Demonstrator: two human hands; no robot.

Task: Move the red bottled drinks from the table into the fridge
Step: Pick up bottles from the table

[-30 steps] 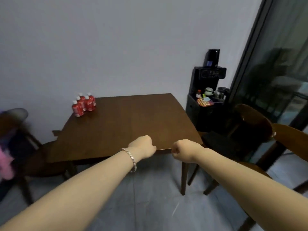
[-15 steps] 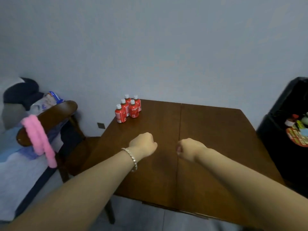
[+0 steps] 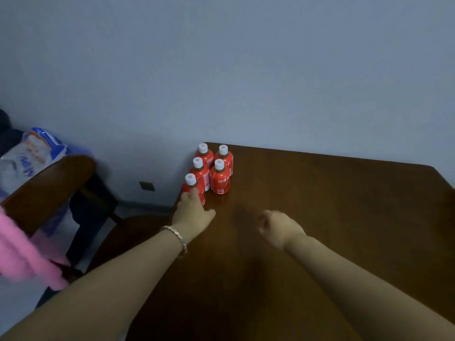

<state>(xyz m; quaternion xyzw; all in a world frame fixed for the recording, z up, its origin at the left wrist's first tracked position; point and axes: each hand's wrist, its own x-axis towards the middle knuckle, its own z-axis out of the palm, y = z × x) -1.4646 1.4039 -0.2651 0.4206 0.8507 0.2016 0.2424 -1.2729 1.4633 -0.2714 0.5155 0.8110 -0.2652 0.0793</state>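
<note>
Five bottles (image 3: 219,179) stand at the counter (image 3: 320,205) corner.
My left grip (image 3: 193,212) touches the nearest bottle (image 3: 190,184), hold unclear; right grip (image 3: 278,228) curls, empty.

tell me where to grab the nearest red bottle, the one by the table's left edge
Grip the nearest red bottle round its body, below the white cap, left hand coming from the near side. It stands upright at the cluster's front, other bottles close behind and right of it, so its near face is free.
</note>
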